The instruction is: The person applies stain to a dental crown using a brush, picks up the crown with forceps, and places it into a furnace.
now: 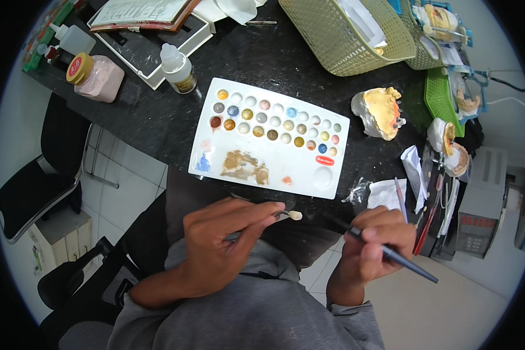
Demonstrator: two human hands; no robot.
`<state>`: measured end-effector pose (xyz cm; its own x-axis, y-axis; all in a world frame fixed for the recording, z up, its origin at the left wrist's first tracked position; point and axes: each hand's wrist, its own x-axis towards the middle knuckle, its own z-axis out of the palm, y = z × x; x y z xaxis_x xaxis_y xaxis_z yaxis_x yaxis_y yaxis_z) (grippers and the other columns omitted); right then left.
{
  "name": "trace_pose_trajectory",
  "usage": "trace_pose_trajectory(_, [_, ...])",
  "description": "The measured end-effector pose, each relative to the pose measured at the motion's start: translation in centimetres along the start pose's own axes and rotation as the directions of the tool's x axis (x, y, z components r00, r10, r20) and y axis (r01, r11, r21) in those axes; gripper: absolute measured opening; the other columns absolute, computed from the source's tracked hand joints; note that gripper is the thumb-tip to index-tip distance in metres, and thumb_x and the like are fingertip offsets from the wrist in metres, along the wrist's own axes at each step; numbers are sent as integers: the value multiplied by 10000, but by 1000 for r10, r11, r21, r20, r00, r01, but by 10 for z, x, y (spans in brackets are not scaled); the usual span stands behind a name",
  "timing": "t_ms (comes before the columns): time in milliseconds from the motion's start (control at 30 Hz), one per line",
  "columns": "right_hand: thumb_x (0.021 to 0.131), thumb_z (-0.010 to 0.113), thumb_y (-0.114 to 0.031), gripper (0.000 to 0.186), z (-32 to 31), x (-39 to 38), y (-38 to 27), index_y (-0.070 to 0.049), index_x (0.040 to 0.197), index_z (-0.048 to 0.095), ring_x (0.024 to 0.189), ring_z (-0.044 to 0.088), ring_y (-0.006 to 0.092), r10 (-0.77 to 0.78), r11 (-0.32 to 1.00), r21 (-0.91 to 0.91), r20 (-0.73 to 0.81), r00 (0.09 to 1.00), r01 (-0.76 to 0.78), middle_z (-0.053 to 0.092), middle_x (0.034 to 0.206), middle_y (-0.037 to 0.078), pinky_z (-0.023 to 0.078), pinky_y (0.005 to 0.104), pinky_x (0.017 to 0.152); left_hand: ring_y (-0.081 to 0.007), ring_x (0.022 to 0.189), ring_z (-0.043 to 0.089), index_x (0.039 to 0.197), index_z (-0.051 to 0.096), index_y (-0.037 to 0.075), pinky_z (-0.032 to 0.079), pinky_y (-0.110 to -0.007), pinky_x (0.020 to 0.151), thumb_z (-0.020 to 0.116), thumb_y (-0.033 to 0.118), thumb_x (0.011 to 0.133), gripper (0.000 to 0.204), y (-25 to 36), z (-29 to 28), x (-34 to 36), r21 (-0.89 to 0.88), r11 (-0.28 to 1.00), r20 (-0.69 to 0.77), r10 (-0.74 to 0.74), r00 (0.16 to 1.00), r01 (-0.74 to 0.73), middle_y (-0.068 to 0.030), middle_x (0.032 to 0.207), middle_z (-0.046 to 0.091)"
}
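Observation:
My left hand (pixel 221 239) is closed in a pinch on a thin dark holder, perhaps tweezers, whose tip bears a small whitish dental crown (pixel 296 216). To its right, my right hand (pixel 376 245) grips a dark-handled brush (pixel 408 263), its fine tip pointing left toward the crown and apart from it. Just beyond both hands lies a white palette (pixel 297 189), with rows of small wells holding coloured stains. Brown smears (pixel 245 166), a blue patch and small reddish spots mark its near part.
Right of the palette stands a plaster dental model (pixel 379 114). Crumpled tissue (pixel 385 195) and several thin tools lie near it. A dropper bottle (pixel 179 69), a gold-capped jar (pixel 99 76) and woven baskets (pixel 347 58) stand farther back. A black chair (pixel 46 169) is at left.

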<state>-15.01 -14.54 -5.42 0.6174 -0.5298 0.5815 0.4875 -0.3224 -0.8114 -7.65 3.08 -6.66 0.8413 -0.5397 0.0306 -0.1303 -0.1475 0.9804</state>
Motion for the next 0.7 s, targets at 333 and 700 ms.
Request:
trace_pose_trajectory(333, [733,632,-47,86,-1,18,-1,32,759,610,513,551,153,104,844,-534,89,991,-41,607,610,102,416,241,496,-167,706,675,1014,705,-4,509,-249,606,674,-57,798,225,-2,1,0,-19,1000,-13,7,1000,-8,-120,806,710])
trace_pose_trajectory(700, [769,588,-30,110,-9,10,2,60,833,579,475,535,139,-37,985,-164,142,989,60,574,669,126,446,214,442,-159,683,672,1031,704,11,503,-249,581,675,-19,817,219,-3,-2,1,-18,999,5,26,1000,-26,-120,787,704])
